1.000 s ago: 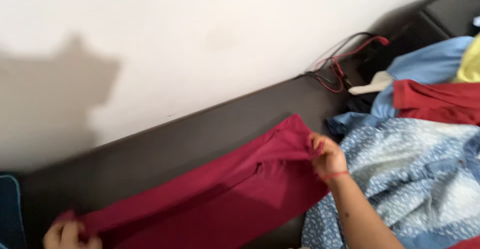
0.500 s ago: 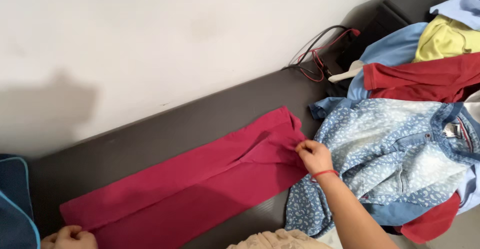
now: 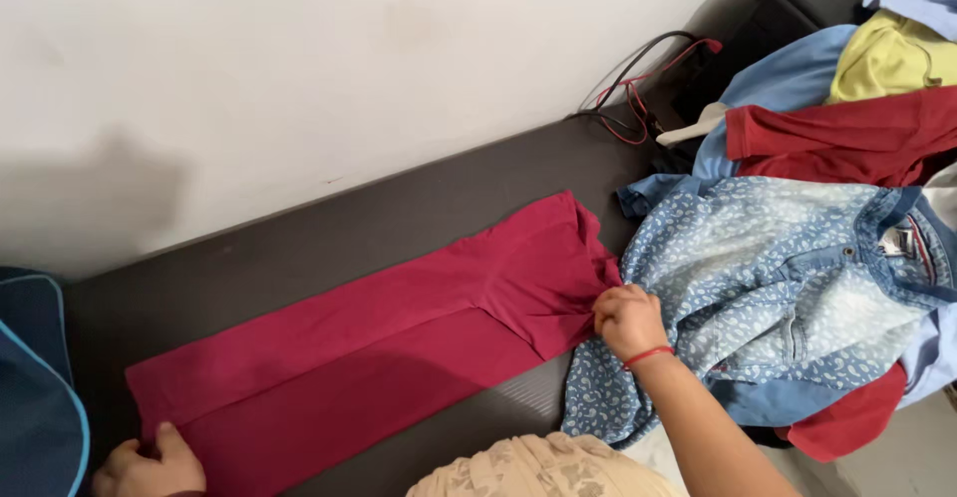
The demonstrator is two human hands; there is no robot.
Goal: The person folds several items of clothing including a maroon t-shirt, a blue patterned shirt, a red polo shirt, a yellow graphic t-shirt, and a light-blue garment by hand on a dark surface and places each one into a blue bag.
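A pair of dark red trousers [image 3: 379, 337] lies flat and stretched out on a dark grey mat [image 3: 329, 228] along a white wall. My right hand [image 3: 626, 320], with a red thread round the wrist, pinches the waist end at the right. My left hand [image 3: 150, 469] presses on the leg end at the bottom left corner.
A pile of clothes lies at the right: a blue patterned shirt [image 3: 788, 288], a red garment [image 3: 847, 138], a yellow one [image 3: 892, 58] and light blue ones. Red and black cables [image 3: 638, 98] run by the wall. A dark blue bag [image 3: 35, 387] sits at the left edge.
The trousers went from held up and slack to laid flat on the mat. My right hand moved down with the waist; my left hand now rests on the leg end.
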